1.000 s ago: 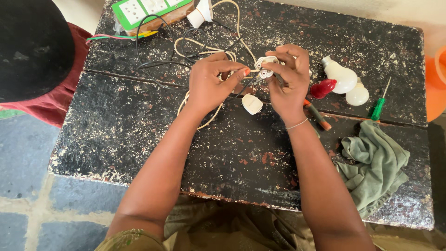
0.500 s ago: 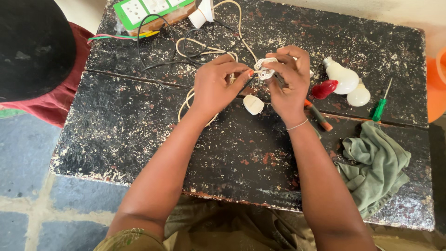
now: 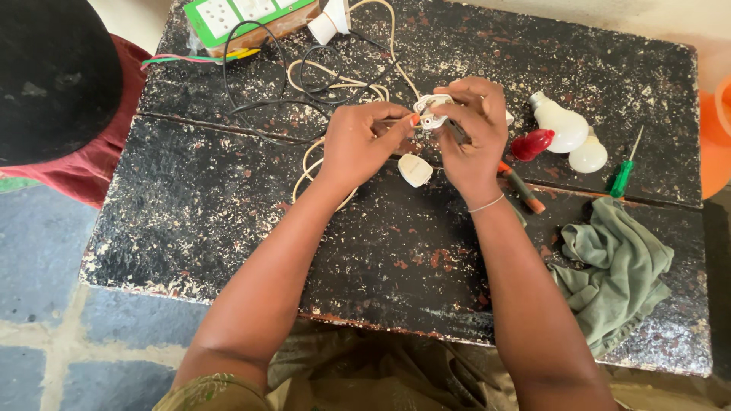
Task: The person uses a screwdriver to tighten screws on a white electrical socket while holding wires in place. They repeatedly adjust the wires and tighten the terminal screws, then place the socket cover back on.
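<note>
Pinching a small white plug part (image 3: 428,114) between both hands near the counter's (image 3: 228,213) 12 o'clock edge: left hand (image 3: 364,144) fingers closed on its side, right hand (image 3: 474,137) clamped around it. Looks light, rigid plastic, a bit slick, so grip the body, not the floppy cream cord (image 3: 320,164) trailing off at 8 o'clock.

Socket board (image 3: 236,17): cut by top edge. Orange tub (image 3: 716,137): cut at right edge. Fitting (image 3: 428,114): mostly hidden by fingers (image 3: 464,106).
</note>
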